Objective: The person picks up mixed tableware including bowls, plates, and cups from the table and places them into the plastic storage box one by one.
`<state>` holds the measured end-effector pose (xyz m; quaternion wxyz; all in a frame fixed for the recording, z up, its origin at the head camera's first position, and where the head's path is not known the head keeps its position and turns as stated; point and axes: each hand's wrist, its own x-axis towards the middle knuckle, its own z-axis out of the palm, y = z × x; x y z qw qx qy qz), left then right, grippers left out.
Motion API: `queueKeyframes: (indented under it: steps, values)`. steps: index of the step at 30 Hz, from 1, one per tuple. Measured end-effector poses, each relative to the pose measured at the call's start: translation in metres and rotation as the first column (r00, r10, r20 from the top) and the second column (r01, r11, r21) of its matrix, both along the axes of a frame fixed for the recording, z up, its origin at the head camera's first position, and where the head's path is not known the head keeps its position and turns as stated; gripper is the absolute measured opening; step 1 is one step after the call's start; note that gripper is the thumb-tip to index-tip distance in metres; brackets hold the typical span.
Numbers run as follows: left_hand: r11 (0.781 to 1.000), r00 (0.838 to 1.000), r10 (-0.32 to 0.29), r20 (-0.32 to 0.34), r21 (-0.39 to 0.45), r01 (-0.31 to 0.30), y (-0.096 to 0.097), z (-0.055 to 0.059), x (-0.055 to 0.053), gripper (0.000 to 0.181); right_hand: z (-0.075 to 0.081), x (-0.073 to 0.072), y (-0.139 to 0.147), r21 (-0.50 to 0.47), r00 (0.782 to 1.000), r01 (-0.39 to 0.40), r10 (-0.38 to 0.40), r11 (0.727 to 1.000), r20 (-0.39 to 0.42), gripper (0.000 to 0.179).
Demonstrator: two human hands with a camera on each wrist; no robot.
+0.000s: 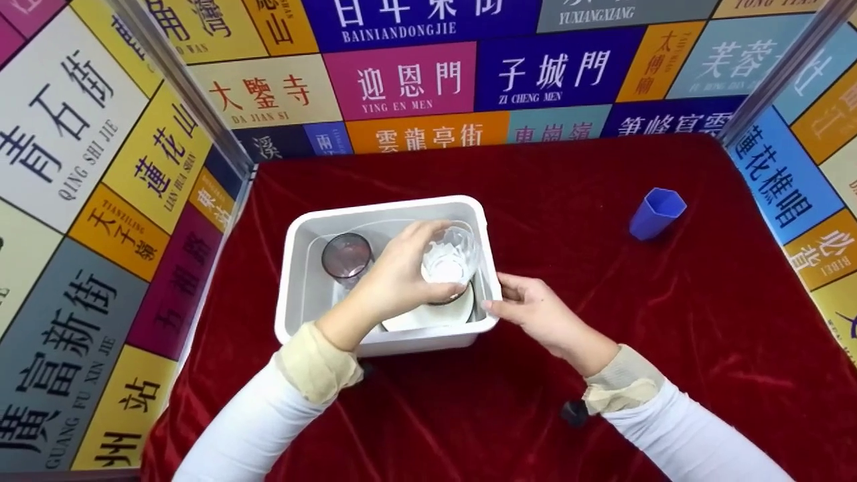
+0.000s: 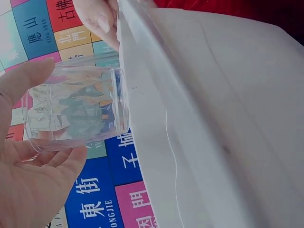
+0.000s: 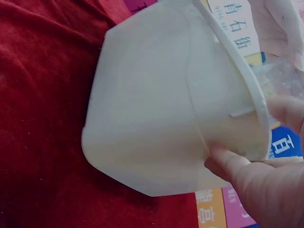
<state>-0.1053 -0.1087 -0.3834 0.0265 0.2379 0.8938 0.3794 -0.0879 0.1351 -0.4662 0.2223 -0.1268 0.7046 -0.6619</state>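
Observation:
A clear faceted glass (image 1: 450,258) is gripped between the thumb and fingers of my left hand (image 1: 392,278), over the right end of a white plastic basin (image 1: 385,208). In the left wrist view the glass (image 2: 71,107) lies sideways across the picture, beside the basin's wall (image 2: 228,85). My right hand (image 1: 539,311) holds the basin's right rim, thumb on the rim and fingers against the outer wall. Inside the basin a dark purple glass (image 1: 347,258) stands at the left. A white round dish (image 1: 428,320) lies at the right, partly hidden under the left hand and glass.
A blue-violet angular cup (image 1: 658,213) stands on the dark red velvet cloth (image 1: 562,181) at the right. Panels (image 1: 408,77) printed with place names rise at the back and both sides. Metal posts (image 1: 201,80) stand at the back corners.

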Motion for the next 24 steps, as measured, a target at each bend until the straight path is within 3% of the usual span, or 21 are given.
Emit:
queueKeyframes:
  steps: [5,12,19,24]
  values:
    - [1.000,0.999,0.025,0.020,-0.018,-0.025,-0.007,0.000,-0.002,0.083,0.001,0.001,-0.003,0.017,1.000,0.007,-0.007,1.000,0.018,0.048]
    - [0.995,0.994,0.092,0.053,-0.035,-0.090,-0.024,-0.001,-0.009,0.085,0.010,-0.001,-0.008,0.037,0.994,0.000,-0.004,0.999,0.105,0.040]
    - [0.988,0.986,0.146,0.087,-0.065,-0.140,-0.046,0.006,-0.023,0.088,0.015,-0.003,-0.007,0.080,0.991,0.008,-0.019,0.997,0.136,0.036]
    - [0.974,0.977,0.195,0.091,-0.131,-0.183,-0.062,0.011,-0.028,0.092,0.014,-0.003,-0.008,0.066,0.989,0.002,-0.012,0.998,0.149,0.035]
